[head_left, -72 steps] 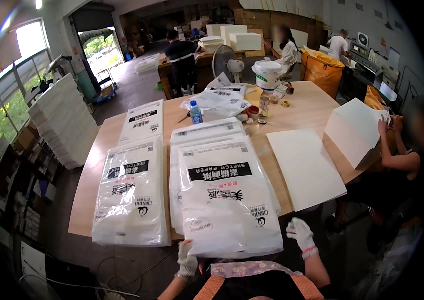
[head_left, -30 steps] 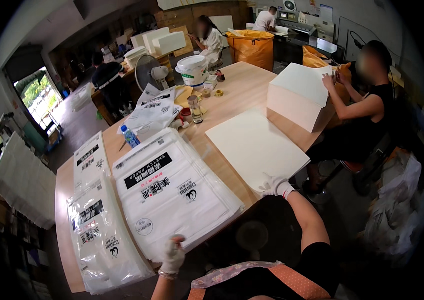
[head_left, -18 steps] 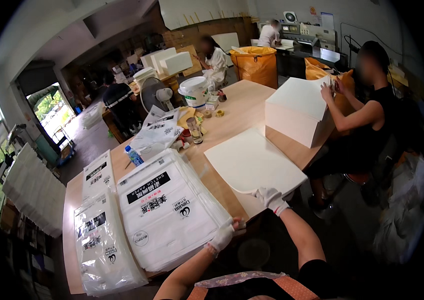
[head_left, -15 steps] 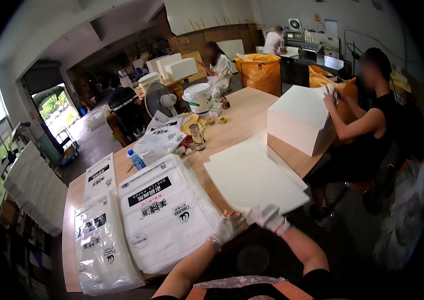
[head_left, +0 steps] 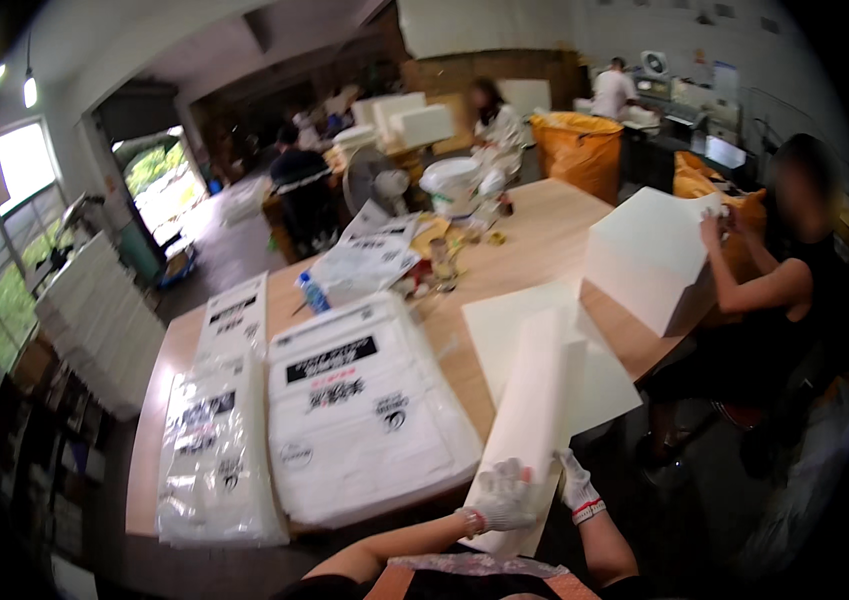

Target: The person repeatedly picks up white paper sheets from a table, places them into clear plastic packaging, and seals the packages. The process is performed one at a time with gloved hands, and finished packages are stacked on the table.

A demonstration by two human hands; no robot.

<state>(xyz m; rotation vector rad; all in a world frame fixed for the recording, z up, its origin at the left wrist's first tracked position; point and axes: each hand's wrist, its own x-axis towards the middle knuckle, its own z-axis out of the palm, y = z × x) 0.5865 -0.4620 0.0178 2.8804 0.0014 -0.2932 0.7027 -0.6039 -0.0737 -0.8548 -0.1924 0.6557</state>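
Large white paper (head_left: 527,400) rises off the table toward me, bent lengthwise into a curl; whether it is one sheet or several I cannot tell. My left hand (head_left: 506,497), in a white glove with bare fingertips, grips the curl near its close end, fingers over the top. On the paper's right edge my right hand (head_left: 580,487), also gloved, is closed, its thumb side partly hidden. More flat white paper (head_left: 604,375) lies beneath and beyond, on the table's right part. To the left of my hands lies a stack of printed clear plastic bags (head_left: 374,420).
More bagged packs (head_left: 219,460) line the table's left side. A water bottle (head_left: 313,293), a glass jar (head_left: 443,270), tape rolls and a white bucket (head_left: 451,187) stand farther back. At the right, a co-worker (head_left: 784,270) handles a tall white paper stack (head_left: 649,255).
The paper's near part has been lifted and curled toward me. My left hand has moved right onto it, and my right hand has shifted to its right edge. The view has turned left.
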